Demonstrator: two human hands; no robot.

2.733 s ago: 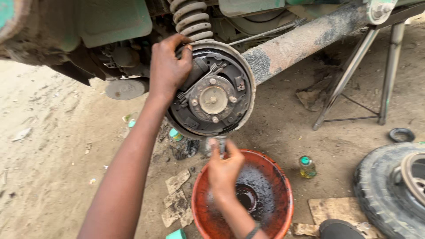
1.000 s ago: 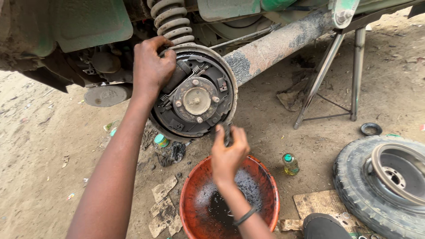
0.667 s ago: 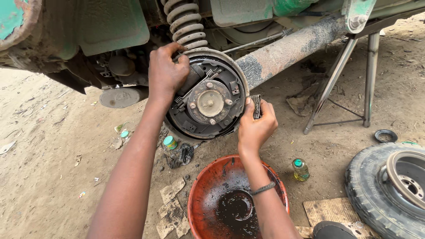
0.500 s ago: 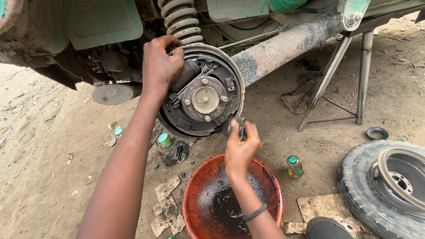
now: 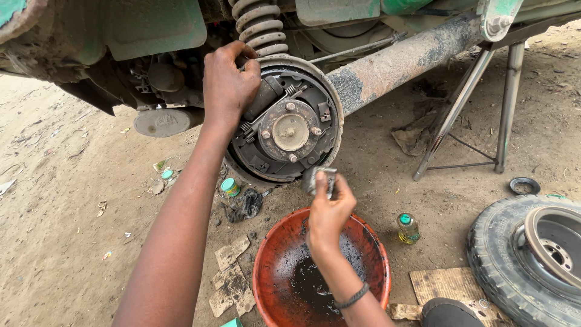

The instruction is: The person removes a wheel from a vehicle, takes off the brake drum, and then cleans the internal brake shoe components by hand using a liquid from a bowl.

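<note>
Soft, even daylight fills the scene, with no harsh glare. Deep shade sits under the vehicle body at the top. The sandy ground looks bright. Focus is sharp throughout, with slight wide-angle bending near the edges.

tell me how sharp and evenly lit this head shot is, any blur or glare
Head view: soft, even daylight with no hard glare; the brake assembly and left hand are sharp; the small metal part in the right hand is slightly smeared; the underbody at upper left sits in shadow; dark liquid in the red basin has a dull sheen.
</note>
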